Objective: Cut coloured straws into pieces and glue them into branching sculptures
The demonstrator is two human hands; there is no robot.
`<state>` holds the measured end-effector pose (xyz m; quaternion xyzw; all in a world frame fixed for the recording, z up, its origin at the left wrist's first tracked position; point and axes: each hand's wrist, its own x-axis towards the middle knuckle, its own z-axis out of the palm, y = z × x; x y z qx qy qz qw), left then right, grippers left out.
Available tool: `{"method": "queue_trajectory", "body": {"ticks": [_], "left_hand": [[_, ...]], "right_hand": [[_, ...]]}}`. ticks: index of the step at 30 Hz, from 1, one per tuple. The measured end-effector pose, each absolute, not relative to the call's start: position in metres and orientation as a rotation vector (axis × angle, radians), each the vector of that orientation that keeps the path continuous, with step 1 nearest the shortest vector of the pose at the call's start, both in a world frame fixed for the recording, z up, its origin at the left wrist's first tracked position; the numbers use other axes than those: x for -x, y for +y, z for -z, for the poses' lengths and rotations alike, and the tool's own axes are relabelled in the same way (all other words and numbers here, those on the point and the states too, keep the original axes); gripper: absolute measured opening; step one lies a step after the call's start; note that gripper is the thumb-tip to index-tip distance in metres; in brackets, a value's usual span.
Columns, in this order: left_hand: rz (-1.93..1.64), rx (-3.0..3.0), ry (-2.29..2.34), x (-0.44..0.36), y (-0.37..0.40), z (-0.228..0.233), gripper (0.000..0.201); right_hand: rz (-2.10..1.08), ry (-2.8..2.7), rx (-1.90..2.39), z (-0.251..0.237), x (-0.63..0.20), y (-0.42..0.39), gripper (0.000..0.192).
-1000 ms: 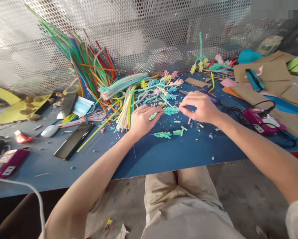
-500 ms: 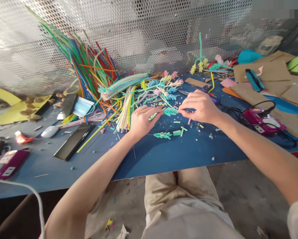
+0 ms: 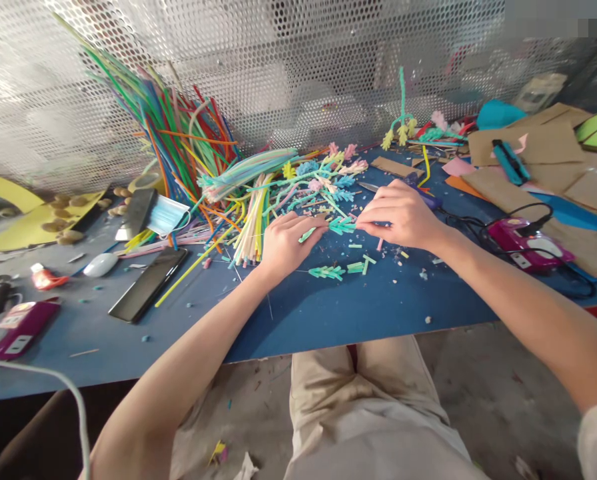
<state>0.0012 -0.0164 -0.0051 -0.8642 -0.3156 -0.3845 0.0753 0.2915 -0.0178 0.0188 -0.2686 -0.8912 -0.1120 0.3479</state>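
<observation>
Between my two hands is a mint-green pipe-cleaner sprig [image 3: 342, 225] with leaf-like tips. My left hand [image 3: 289, 245] is closed in a pinch at its left end, and a paler green bit shows among those fingers. At the right end the fingertips of my right hand [image 3: 398, 217] pinch the sprig together. A second green pipe-cleaner sprig [image 3: 327, 273] lies on the blue table just below, beside short cut pipe-cleaner pieces [image 3: 356, 267]. Behind my right hand, scissors [image 3: 368, 187] with a dark purple handle are partly hidden.
Long pipe cleaners [image 3: 178, 133] lean against the perforated metal panel [image 3: 308, 60]. Finished pipe-cleaner flowers [image 3: 336, 180] lie behind my hands. Leftward are a phone [image 3: 147, 285], a white mouse [image 3: 100, 265] and a face mask [image 3: 166, 217]. Rightward are a purple power strip [image 3: 526, 243] and cardboard pieces [image 3: 526, 143].
</observation>
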Motion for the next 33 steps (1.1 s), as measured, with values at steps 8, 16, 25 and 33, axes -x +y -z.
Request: {"method": "queue_trajectory", "body": {"ticks": [8,16,25,33], "left_hand": [[1.121,2.609,-0.964,-0.002,-0.017,0.004,0.018],[1.127,2.614,-0.928,-0.001,-0.016,0.007,0.015],[1.122,2.604,-0.98,-0.001,-0.015,0.007,0.018],[1.123,2.618,-1.109,-0.001,-0.016,0.006,0.022]], "right_hand": [[0.343,-2.324,0.723,-0.017,-0.291,-0.017,0.022],[0.336,-2.354,0.73,-0.016,-0.29,-0.017,0.023],[0.101,-2.24,0.819,-0.017,-0.29,-0.019,0.027],[0.06,-2.062,1.265,-0.028,-0.315,-0.007,0.02]]}}
